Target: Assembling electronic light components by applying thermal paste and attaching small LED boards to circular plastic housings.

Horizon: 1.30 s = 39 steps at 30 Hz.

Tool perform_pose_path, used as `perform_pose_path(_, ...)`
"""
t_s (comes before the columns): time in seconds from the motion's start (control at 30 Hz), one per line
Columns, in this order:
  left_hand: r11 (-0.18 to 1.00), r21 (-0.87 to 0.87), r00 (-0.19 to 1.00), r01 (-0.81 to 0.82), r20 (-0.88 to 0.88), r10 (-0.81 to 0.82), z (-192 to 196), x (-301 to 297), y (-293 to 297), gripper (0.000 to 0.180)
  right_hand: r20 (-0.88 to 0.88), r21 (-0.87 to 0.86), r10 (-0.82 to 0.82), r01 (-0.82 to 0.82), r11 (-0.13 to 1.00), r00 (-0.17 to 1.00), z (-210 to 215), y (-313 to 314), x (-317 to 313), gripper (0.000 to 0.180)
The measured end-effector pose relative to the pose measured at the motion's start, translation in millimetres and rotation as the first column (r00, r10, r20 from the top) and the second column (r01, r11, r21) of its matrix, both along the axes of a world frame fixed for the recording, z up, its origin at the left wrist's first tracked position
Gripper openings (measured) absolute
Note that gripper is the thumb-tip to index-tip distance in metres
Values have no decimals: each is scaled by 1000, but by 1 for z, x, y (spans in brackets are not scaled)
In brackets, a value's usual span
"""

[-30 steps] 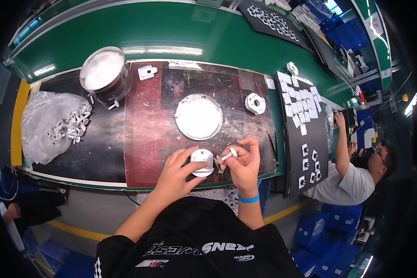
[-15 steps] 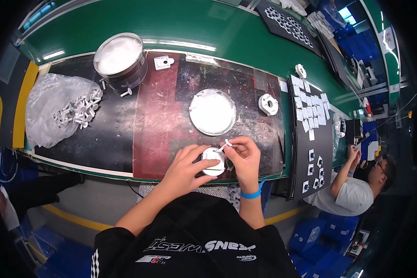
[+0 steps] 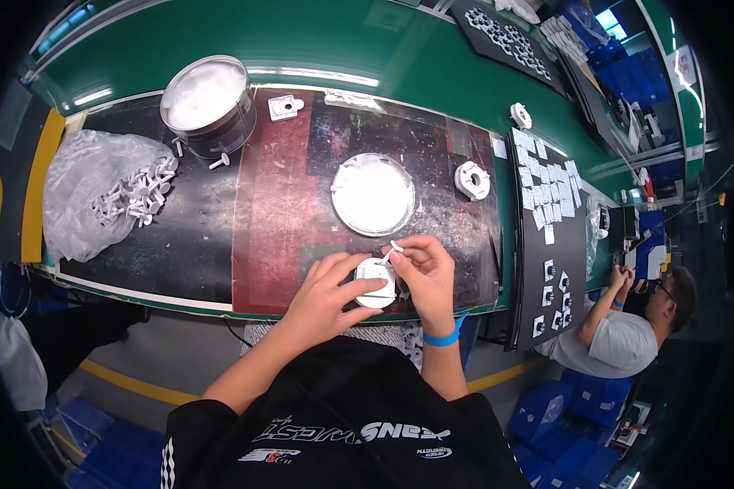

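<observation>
Up at the far left of your counter [image 3: 432, 49] stands the round metal tin [image 3: 208, 104], filled near its brim with something white and smooth. Dead centre on the dark mat sits the shallow round dish [image 3: 373, 194], smeared white inside. To your left, the clear plastic bag [image 3: 90, 191] lies open and crumpled, with a heap of small white pegs [image 3: 137, 194] spilling out of its mouth toward the tin; one loose peg lies just below the tin.

Right of the dish there's a white ring-shaped part [image 3: 471, 179] lying on the mat, and another small white part [image 3: 520, 115] beyond it on the green. The long black tray [image 3: 554, 269] on your right carries rows of small white square pieces at its far end and a few black-centred ones nearer you. A second black tray [image 3: 510, 37] with white pieces lies further off.

Now your hands. Your left hand [image 3: 328, 295] is curled round the white round part [image 3: 377, 283], thumb and fingers gripping its near edge, at the front edge of the mat, just below the dish. Your right hand [image 3: 424, 273] is pinched shut on a thin white stick [image 3: 392, 251], its tip down on the top of that round part. A blue wristband [image 3: 443, 336] sits on your right wrist.
</observation>
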State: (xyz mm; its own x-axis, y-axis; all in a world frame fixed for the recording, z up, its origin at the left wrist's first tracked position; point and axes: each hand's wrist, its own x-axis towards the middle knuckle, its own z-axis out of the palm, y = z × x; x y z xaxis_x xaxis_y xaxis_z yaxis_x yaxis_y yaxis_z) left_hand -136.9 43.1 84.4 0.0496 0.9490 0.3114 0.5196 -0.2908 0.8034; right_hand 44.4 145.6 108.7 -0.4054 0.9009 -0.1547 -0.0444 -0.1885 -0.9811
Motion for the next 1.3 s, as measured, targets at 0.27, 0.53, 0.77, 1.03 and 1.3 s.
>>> perform_pose_path(0.27,1000,12,1000,0,-8,0,1,0,0,45,-13,-86,-3,1,996,1000,-2,2,1,20)
perform_pose_path(0.53,1000,-1,1000,-1,-3,1,0,1,0,47,-44,-88,0,-4,996,999,-3,3,2,20)
perform_pose_path(0.77,1000,-4,1000,-8,-11,8,0,1,0,49,49,227,33,-43,973,998,-10,-3,4,17)
perform_pose_path(1.03,1000,-9,999,23,-23,-23,0,-1,-1,44,410,493,186,-389,779,893,13,23,15,19)
perform_pose_path(1.3,1000,-11,999,21,-32,-22,3,-1,0,44,347,490,215,-372,788,913,4,16,15,27)
